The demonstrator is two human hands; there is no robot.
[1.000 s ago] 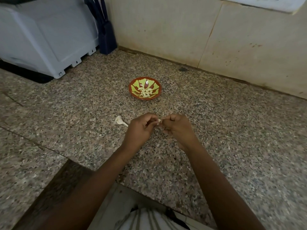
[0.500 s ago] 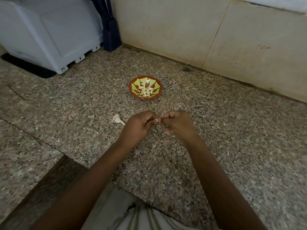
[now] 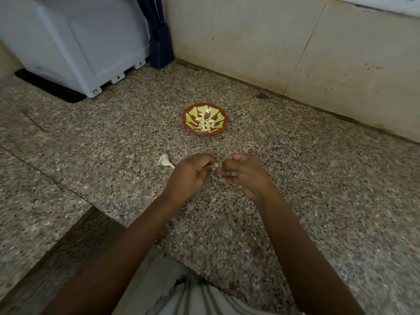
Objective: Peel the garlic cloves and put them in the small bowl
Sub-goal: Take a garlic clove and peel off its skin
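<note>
Head view: left hand point(image 3: 191, 176) and right hand point(image 3: 244, 176) meet over a granite counter point(image 3: 318, 178), both pinching one garlic clove point(image 3: 215, 165).
Fingers of both curl round it. Beyond, peeled cloves point(image 3: 205, 123) lie in the bowl point(image 3: 223, 115); a garlic scrap point(image 3: 165, 160) lies just beside the left hand.

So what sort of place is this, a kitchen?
Most likely a home kitchen: a speckled stone counter against a wall, a bowl of peeled garlic, and a white appliance at the back left. The left hand and right hand pinch a clove.
</note>
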